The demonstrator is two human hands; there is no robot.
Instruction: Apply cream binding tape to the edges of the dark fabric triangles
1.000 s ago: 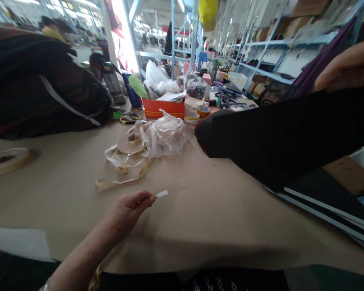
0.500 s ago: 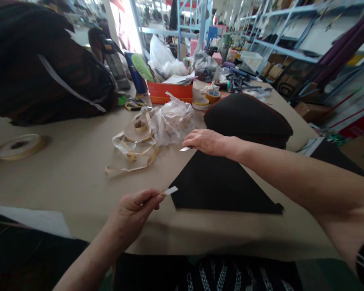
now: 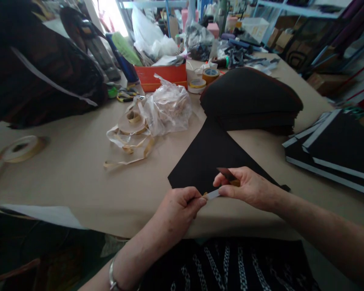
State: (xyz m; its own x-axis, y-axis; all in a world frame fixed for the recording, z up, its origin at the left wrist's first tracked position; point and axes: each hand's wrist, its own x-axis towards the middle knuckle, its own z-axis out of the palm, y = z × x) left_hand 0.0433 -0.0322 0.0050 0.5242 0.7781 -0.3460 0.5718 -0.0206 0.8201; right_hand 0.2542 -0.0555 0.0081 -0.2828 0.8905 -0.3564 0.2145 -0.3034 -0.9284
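Near the table's front edge, my left hand pinches one end of a short white strip. The strip's other end is between the fingertips of my right hand. That hand also holds a dark, flat blade-like piece, partly hidden by the fingers. Behind both hands a black sheet piece lies flat on the table, its near edge partly covered by them. A thick stack of black pieces rests at its far end.
A tape roll lies beside a crumpled clear bag. Another roll is at the left, below a large dark bundle. A red box stands behind. Black pieces with white edging lie at the right.
My right hand has come down and nearer, and now touches the strip; the dark piece in it now shows. My left hand has moved right. The view has tilted down.
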